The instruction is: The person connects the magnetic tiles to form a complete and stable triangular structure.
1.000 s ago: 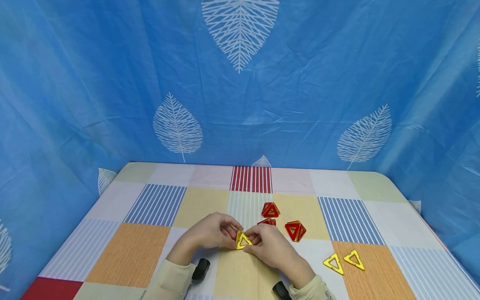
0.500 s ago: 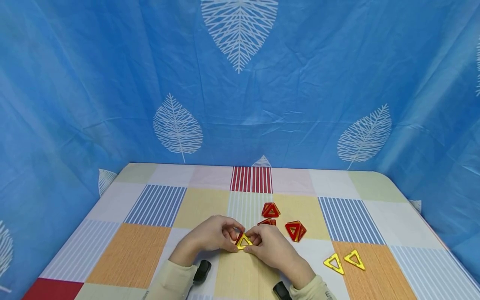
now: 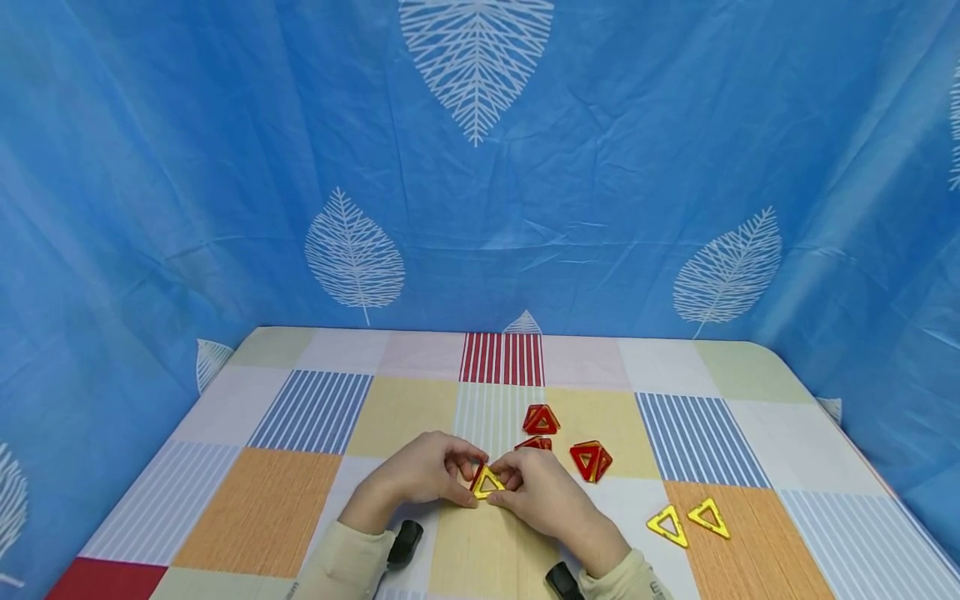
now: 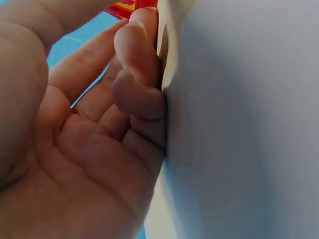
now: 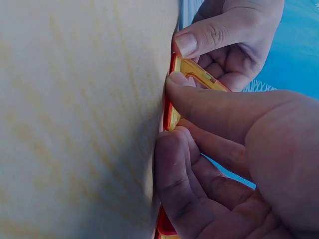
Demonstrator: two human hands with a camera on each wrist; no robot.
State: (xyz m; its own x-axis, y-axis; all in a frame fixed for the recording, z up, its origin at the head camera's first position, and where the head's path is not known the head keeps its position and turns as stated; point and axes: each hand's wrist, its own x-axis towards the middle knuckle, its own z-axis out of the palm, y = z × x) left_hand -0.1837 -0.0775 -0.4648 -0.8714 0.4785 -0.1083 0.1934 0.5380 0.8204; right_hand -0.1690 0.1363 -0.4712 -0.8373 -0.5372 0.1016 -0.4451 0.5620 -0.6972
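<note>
A yellow triangular magnetic tile (image 3: 488, 482) leans upright on the cloth, with a red tile (image 3: 476, 477) at its left side. They seem to form one small pyramid, its back covered by fingers. My left hand (image 3: 423, 471) pinches its left side, thumb low at the left corner. From the right, my right hand (image 3: 547, 492) holds it, thumb at the bottom right corner. The right wrist view shows a red edge under the yellow tile (image 5: 204, 74) and both thumbs against it. Only a bit of red tile (image 4: 130, 7) shows in the left wrist view.
Behind the right hand lie a red pyramid (image 3: 542, 420), a partly covered red piece (image 3: 535, 443) and another red pyramid (image 3: 591, 461). Two loose yellow triangles, one nearer (image 3: 667, 527) and one farther right (image 3: 708, 518), lie on the patchwork cloth. A blue curtain (image 3: 600, 167) hangs behind.
The left side of the held piece showed yellow a second ago and shows red now. My left hand has shifted slightly down and right. The right hand is almost still.
</note>
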